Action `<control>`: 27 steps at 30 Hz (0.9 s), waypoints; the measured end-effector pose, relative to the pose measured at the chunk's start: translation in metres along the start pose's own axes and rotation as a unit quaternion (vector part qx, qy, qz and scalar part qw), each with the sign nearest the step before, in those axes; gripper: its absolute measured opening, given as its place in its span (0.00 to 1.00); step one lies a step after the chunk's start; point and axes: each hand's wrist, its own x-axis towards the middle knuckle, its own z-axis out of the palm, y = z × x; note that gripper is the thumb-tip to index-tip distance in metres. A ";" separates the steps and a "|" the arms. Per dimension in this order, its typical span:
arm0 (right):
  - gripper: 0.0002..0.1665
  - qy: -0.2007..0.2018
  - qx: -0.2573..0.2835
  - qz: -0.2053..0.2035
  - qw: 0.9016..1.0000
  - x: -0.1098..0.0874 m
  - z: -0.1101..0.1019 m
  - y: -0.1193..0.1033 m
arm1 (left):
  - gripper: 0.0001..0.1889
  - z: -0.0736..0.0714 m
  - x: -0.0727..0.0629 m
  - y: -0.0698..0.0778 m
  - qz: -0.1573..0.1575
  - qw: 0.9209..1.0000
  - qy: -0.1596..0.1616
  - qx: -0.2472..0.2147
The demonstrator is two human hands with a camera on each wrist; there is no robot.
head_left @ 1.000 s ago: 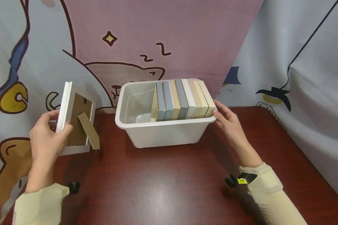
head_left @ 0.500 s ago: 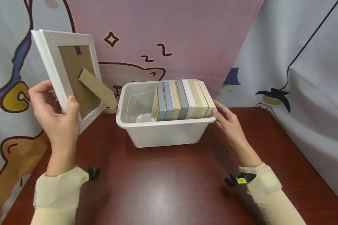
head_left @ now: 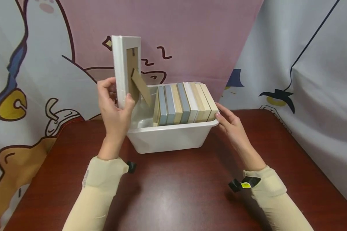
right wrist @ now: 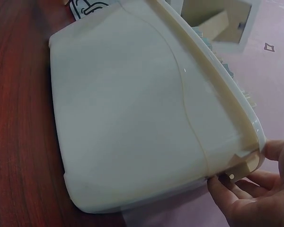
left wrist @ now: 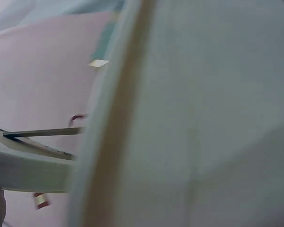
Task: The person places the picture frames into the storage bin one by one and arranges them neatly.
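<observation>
In the head view my left hand (head_left: pixel 114 109) grips a white picture frame (head_left: pixel 120 70) by its lower side edge. The frame stands upright above the left part of a white plastic bin (head_left: pixel 170 138), its brown backing and propped-out easel leg (head_left: pixel 141 86) facing right. My right hand (head_left: pixel 232 128) holds the bin's right end by the rim, thumb on top and fingers beneath, as the right wrist view also shows. A row of several picture frames (head_left: pixel 186 104), edges blue-grey, cream and white, stands packed in the bin's right part. Bin wall and blur fill most of the left wrist view.
The bin sits on a dark red wooden table (head_left: pixel 173 186). Behind it hangs a pink and white printed cloth (head_left: pixel 202 38), which continues along the right side. The bin's inner left part has bare floor showing (head_left: pixel 144 123).
My left hand has lifted the white picture frame off the table at the left and carried it right, over the bin. My right hand stays on the bin's rim.
</observation>
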 end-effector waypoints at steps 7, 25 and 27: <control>0.34 -0.001 -0.008 0.006 1.000 -0.001 0.001 -0.001 | 0.23 0.023 -0.016 -0.012 -0.121 0.980 -0.116 -0.103; 0.34 -0.001 -0.011 0.010 1.000 0.000 -0.001 -0.002 | 0.19 0.035 -0.007 -0.017 -0.329 0.891 -0.209 -0.235; 0.34 0.000 -0.012 0.008 1.000 -0.001 0.000 -0.002 | 0.19 0.036 -0.007 -0.017 -0.331 0.889 -0.213 -0.236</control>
